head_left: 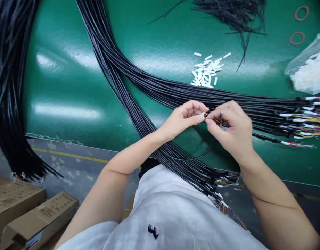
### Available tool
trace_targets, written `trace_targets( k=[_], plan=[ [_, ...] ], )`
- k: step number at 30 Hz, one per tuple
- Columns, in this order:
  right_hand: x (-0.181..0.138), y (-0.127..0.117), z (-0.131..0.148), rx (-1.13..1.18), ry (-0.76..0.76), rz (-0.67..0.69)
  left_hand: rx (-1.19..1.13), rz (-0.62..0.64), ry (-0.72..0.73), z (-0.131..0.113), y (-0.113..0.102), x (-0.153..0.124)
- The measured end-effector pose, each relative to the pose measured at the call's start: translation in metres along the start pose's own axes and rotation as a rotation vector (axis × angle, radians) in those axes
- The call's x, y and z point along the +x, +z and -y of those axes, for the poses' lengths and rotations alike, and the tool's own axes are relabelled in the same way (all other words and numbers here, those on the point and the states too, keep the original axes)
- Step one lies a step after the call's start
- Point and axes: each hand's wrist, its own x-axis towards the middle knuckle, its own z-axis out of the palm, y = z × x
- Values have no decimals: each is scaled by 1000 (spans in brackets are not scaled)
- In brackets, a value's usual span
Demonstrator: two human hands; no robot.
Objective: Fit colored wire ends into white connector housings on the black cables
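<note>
One small white piece (203,113) sits pinched in my left hand (184,118); just beside it, coloured wires (217,121) slant down rightward into my right hand (234,128), fingertips pinching them.

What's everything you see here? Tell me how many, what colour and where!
Table: one, green, across the middle
Black cable bundles: three, black, left edge, middle and right
Loose white tubes: many, white, beyond the cables
Thin strips: many, black, top
Rings: two, reddish, top right
Bag: one, see-through with white contents, right
Boxes: at least two, brown, bottom left
Coloured wires: several, yellow and dark, between the hands
Shirt: one, whitish, bottom
Hands: two, bare, centre
</note>
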Motion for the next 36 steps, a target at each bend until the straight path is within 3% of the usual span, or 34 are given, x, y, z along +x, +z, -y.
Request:
trace_targets(
  k=[9,16,36],
  plan=[
    [-1,3,5,-80,-114,-122,-82,87,-128,-5,2,-1],
    [-6,5,1,-235,-128,-133,-84,55,-145,-5,2,0],
    [-9,9,-4,-301,-224,-181,-75,101,-189,-4,-1,0]
  ],
)
